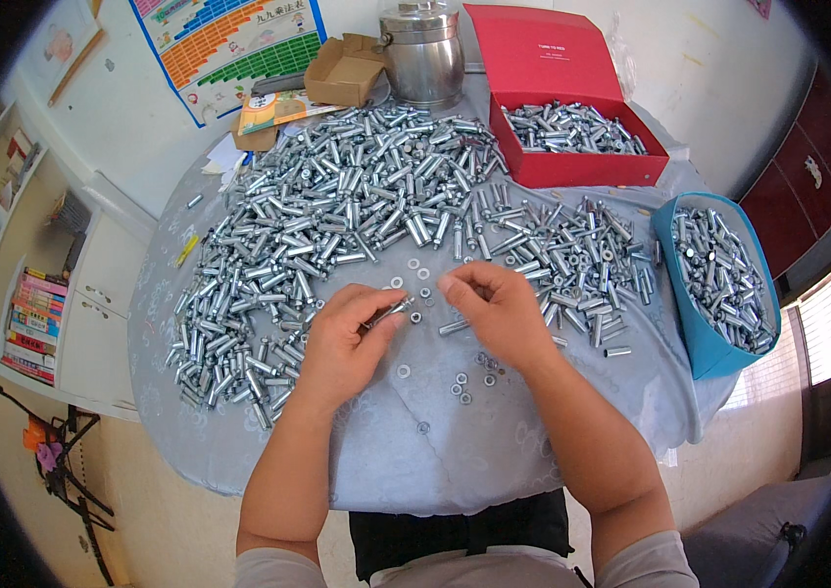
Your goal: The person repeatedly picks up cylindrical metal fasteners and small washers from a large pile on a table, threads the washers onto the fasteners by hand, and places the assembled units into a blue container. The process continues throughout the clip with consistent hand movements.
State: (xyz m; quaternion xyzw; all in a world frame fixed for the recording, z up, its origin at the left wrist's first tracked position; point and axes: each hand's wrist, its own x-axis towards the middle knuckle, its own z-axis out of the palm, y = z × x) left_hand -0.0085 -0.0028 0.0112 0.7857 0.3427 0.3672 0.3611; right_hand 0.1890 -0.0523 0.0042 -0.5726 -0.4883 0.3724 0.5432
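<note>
My left hand (349,338) pinches a metal anchor bolt (395,310) between thumb and fingers, its threaded end pointing right. Close by on the right, my right hand (489,305) has thumb and forefinger together; whether a small part sits between them cannot be told. Flat washers (423,274) and nuts (416,317) lie on the cloth between the hands. Below my right wrist are several loose hex nuts (462,378). A large heap of metal sleeve anchors (357,176) curves behind and left of my hands. A looser pile of sleeves and bolts (577,257) spreads to the right.
A red cardboard box (570,170) of anchors stands open at the back right, a blue fabric bin (728,364) of anchors at the right edge. Behind the heap are a steel pot (426,59), a small cardboard box (342,70) and a booklet (268,110). A yellow object (186,251) lies left.
</note>
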